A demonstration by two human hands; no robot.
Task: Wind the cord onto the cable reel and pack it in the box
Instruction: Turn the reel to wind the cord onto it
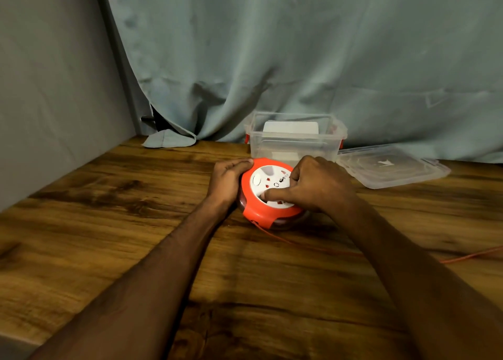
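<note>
An orange cable reel with a white socket face lies flat on the wooden table. My left hand grips its left rim, fingers curled over the far edge. My right hand rests on the white face, thumb pressed into a recess and fingers curled on the far side. An orange cord runs out from the reel's near side, passes under my right forearm and leaves at the right edge. Right behind the reel stands a clear plastic box, open, with red latches.
The box's clear lid lies flat to the right of the box. A grey-green curtain hangs behind the table, and a grey wall closes off the left side.
</note>
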